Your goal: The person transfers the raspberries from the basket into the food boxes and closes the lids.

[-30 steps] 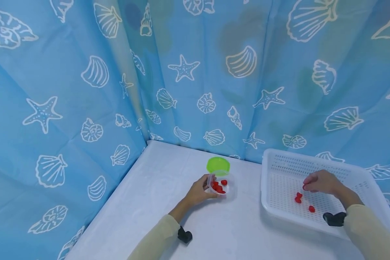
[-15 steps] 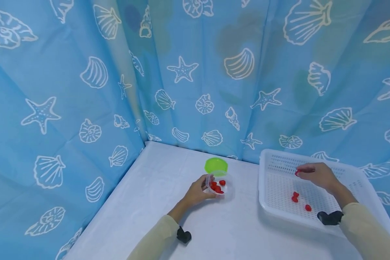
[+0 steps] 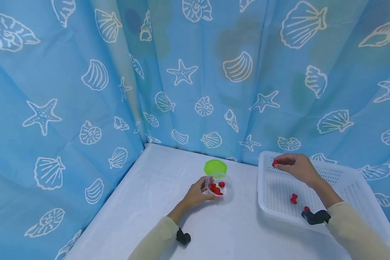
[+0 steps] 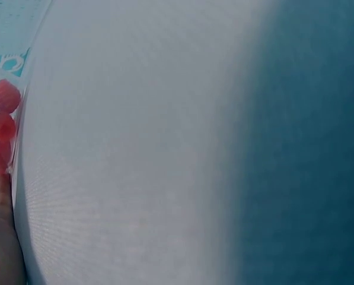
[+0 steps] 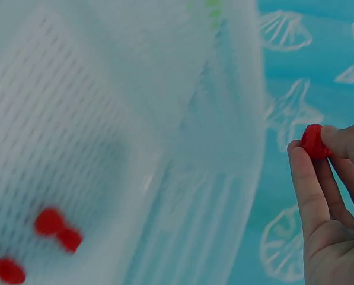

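My left hand grips the near-left side of a small clear plastic tub, tilted on the table. Several red raspberries lie inside it; the left wrist view shows raspberries through its wall above the fingers. Between thumb and fingertips of my right hand is one raspberry, held above the far-left rim of a white perforated basket. Down on the basket floor are touching raspberries and another raspberry, partly hidden by the black wrist mount.
A bright green lid lies flat on the white table, just behind the tub. The basket's raised wall stands between the right hand's side and the tub. A blue shell-patterned curtain borders the table at the back and left.
My right hand has lifted the raspberry from the middle of the basket and carried it left and away, up to the far-left rim. The left hand and tub stay in place.
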`<state>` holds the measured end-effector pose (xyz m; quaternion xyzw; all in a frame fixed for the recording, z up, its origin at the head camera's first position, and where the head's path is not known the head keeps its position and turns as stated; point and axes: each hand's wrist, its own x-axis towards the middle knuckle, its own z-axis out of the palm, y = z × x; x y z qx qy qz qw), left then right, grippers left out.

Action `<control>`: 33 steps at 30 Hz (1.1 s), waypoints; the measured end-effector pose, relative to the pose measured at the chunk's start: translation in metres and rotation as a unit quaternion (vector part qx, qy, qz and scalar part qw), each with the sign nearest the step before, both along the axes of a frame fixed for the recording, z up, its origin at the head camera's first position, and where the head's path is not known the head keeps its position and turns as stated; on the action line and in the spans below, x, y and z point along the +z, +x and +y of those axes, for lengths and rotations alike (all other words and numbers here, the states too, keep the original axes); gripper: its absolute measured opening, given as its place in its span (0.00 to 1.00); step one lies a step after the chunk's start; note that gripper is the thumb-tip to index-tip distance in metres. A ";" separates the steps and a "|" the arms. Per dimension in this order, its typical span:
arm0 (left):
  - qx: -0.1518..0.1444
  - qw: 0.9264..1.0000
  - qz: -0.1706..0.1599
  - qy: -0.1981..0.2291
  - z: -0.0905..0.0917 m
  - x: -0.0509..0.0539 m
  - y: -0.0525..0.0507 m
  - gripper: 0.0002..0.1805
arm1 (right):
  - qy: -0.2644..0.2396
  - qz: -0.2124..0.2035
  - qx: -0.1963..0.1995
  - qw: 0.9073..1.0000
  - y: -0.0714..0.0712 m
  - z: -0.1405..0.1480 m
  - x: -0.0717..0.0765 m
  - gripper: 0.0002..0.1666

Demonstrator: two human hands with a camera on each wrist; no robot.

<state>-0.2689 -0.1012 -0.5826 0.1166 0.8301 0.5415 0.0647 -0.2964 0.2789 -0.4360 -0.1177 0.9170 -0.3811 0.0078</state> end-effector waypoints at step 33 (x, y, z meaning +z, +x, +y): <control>0.013 1.000 0.001 -0.001 -0.001 -0.006 0.000 0.49 | -0.093 -0.097 0.102 0.986 0.002 -0.148 -0.044 0.18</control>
